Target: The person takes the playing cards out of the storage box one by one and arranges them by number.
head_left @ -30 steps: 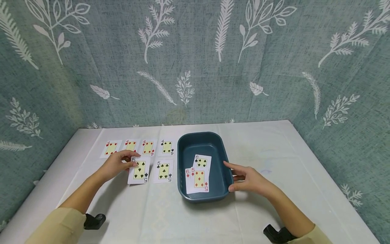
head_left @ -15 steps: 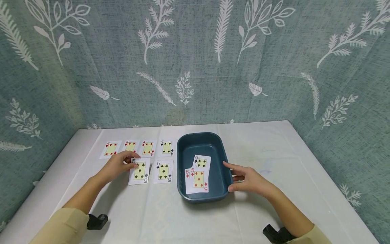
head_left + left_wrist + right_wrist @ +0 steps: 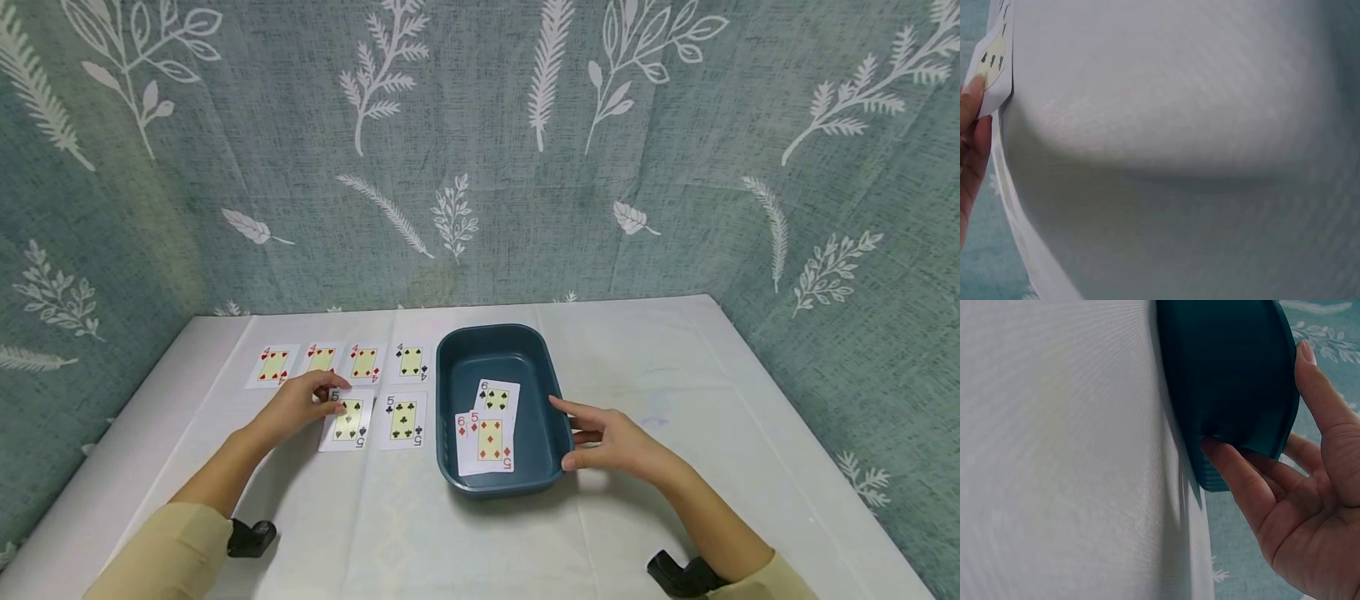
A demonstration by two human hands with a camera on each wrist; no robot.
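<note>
Evidently, the left hand (image 3: 300,407) is pinching the spade five (image 3: 348,423) at its upper left: the left wrist view has the thumb on the card's face and a finger behind it. This card is face up over the left part of the surface (image 3: 645,517), just left of the club five (image 3: 402,422), which lies flat.

Behind these two, farther from the person, runs a row of fours, all face up. From left to right come the leftmost four (image 3: 273,365), the second four (image 3: 321,358), the third four (image 3: 364,363) and the black four (image 3: 410,362); the first three are red. The hand covers the lower part of the second.

Right of the cards stands a dark blue tub (image 3: 444,392). In it, left of the middle, are the black six (image 3: 497,395), the red six (image 3: 461,454) and the diamond five (image 3: 491,446), overlapping, with the diamond five on top.

The right hand (image 3: 611,442) touches the tub's right side from outside, fingers apart and slightly bent, not wrapped round it.

Both sleeves (image 3: 168,550) are beige, and a green curtain (image 3: 480,167) with white leaves rises behind the surface.
</note>
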